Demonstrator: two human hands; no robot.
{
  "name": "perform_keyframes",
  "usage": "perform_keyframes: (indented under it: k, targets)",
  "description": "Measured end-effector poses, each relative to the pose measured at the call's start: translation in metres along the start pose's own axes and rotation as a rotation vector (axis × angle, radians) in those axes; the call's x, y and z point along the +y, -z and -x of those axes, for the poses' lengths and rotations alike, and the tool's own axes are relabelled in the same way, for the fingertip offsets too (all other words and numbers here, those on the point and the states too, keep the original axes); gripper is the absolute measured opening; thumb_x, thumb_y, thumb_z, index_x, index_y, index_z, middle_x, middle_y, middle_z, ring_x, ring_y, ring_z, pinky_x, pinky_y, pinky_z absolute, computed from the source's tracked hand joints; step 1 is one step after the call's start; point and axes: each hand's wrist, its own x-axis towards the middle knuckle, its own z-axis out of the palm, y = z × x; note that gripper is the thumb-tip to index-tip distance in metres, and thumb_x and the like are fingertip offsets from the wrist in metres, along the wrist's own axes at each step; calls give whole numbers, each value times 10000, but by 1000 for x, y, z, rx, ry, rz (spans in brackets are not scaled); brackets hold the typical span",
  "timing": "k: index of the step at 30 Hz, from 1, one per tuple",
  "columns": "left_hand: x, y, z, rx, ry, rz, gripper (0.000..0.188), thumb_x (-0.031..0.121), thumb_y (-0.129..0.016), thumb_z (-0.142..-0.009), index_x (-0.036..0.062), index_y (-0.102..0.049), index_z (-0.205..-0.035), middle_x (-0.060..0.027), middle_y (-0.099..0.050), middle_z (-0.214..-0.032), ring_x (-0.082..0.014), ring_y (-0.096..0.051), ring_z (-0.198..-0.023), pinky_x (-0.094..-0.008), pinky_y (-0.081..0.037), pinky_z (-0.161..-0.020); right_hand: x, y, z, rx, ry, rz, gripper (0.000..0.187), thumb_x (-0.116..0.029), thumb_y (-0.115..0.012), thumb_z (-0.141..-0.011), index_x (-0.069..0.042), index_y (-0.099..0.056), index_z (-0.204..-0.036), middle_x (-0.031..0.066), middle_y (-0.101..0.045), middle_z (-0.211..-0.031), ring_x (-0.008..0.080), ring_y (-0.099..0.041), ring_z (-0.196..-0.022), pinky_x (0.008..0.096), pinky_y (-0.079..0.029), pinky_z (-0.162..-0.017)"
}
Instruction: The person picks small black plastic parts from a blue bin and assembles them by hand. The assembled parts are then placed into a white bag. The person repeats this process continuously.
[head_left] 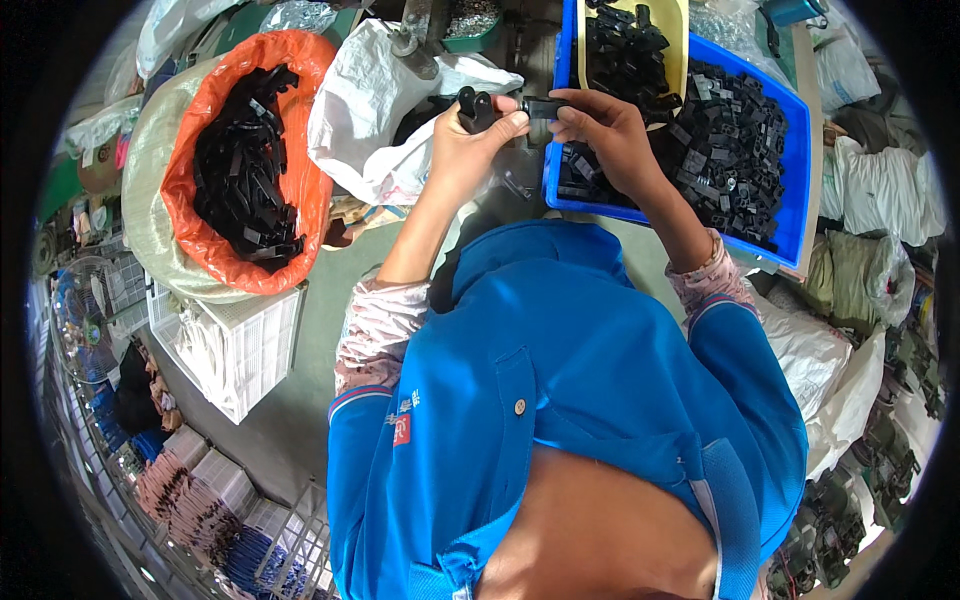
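Observation:
My two hands meet near the top middle of the head view. My left hand point(465, 150) is closed around a black plastic part with two rounded ends point(477, 110) that stick up past the fingers. Between the hands shows a small dark block-shaped piece point(541, 108). The fingertips of my right hand point(612, 132) pinch its right end, while my left thumb and fingers reach its left end. Whether the piece is joined to the rounded part is hidden by the left fingers.
Right of my hands stands a blue bin point(800, 150) of small black parts, with a yellow tray point(683, 40) of black pieces on it. To the left are a white sack point(350, 100) and an orange-lined sack point(312, 130) of long black parts. A white crate point(265, 350) sits below.

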Motion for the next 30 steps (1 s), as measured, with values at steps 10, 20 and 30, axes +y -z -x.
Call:
perform_keyframes:
  k: [10, 20, 30]
  targets:
    - [23, 25, 5, -183, 360, 175, 391, 187, -575, -963, 0, -506, -1299, -101, -649, -1065, -171, -653, -858, -279, -568, -668, -19, 24, -4, 15, -95, -243, 260, -123, -628, -944, 25, -609, -1156, 94, -671, -998, 165, -668, -886, 277, -550, -794]
    - [24, 6, 21, -330, 329, -40, 314, 193, -581, -964, 46, -550, -1240, -105, -656, -1182, -191, -684, -962, -267, -550, -644, -33, 24, -13, -83, -5, -46, 270, -156, -641, -939, 12, -666, -1148, 79, -693, -944, 133, -657, -843, 263, -541, -760]
    - [20, -1, 24, -352, 351, -15, 293, 157, -569, -964, 51, -529, -1235, -87, -649, -1176, -197, -682, -951, -278, -552, -648, -27, 21, -11, -166, 17, 116, 287, -172, -698, -894, 33, -683, -1093, 60, -681, -882, 103, -615, -733, 234, -503, -693]
